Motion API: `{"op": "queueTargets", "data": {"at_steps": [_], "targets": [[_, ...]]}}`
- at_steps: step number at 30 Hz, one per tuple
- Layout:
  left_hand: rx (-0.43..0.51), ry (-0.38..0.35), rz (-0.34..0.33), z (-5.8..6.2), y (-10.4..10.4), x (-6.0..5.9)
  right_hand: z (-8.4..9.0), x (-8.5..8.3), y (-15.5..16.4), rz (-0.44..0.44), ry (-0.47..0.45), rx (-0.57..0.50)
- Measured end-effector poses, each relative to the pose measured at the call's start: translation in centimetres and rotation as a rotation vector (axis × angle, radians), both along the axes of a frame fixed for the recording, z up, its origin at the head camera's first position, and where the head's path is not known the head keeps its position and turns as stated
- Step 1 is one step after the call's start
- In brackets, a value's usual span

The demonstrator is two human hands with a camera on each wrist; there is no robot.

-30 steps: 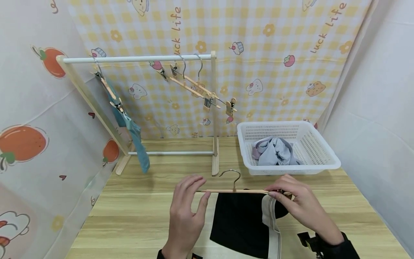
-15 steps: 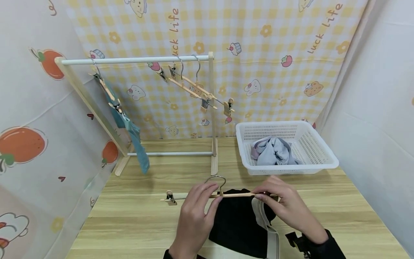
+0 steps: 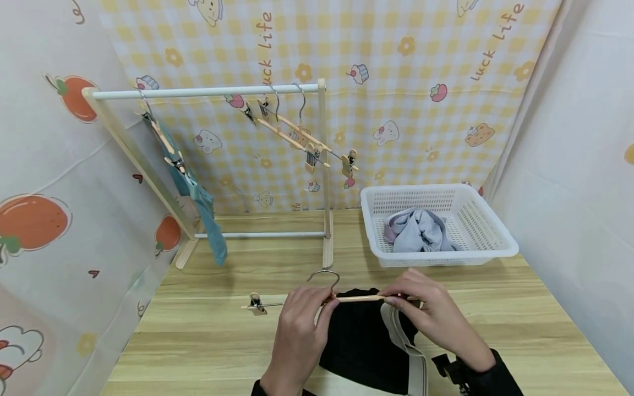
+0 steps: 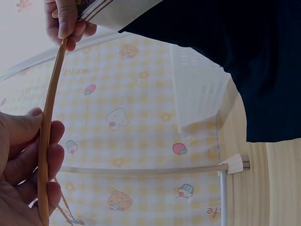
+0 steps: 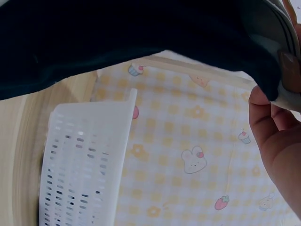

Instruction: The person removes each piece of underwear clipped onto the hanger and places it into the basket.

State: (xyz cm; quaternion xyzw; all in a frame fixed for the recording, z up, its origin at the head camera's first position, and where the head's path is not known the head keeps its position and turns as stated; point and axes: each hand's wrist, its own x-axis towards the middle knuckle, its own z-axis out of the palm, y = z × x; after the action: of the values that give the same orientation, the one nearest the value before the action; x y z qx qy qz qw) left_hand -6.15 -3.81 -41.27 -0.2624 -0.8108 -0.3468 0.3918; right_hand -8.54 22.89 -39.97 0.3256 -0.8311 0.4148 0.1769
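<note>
A wooden clip hanger (image 3: 359, 298) with a metal hook is held level above the table by both hands. My left hand (image 3: 302, 330) pinches its bar beside the hook; in the left wrist view the thumb and fingers (image 4: 55, 157) wrap round the wood. At the other end my right hand (image 3: 431, 311) grips the hanger's right clip area, which the fingers largely hide. A black garment (image 3: 364, 346) with a beige striped waistband (image 3: 396, 330) hangs there, its band end under the right hand. The hanger's left clip (image 3: 256, 304) sticks out with nothing in it.
A rack (image 3: 208, 92) stands at the back left. A teal cloth (image 3: 203, 203) hangs on it from a clip hanger, and two bare clip hangers (image 3: 292, 135) hang further right. A white basket (image 3: 495, 231) at the right holds a grey-lilac cloth (image 3: 418, 231).
My left hand has moved from the hanger's left end to beside the hook and now pinches the bar. The hanger and right hand have shifted left, baring the left clip.
</note>
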Motion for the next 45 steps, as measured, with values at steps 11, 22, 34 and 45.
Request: {"op": "queueTargets", "data": {"at_steps": [11,22,34,45], "targets": [[0.024,0.009,-0.010,-0.2,0.0,-0.1,0.5,0.4,0.6,-0.015,-0.074,0.006],[0.062,-0.011,-0.003,-0.7,-0.5,-0.4,0.8,0.6,1.7,-0.086,-0.101,-0.004],[0.081,-0.115,-0.004,-1.0,-0.7,-0.4,0.3,0.3,1.6,-0.079,-0.162,-0.082],[0.085,-0.157,-0.003,-0.9,-0.7,-0.3,-0.5,-0.2,1.4,-0.004,-0.121,-0.159]]}}
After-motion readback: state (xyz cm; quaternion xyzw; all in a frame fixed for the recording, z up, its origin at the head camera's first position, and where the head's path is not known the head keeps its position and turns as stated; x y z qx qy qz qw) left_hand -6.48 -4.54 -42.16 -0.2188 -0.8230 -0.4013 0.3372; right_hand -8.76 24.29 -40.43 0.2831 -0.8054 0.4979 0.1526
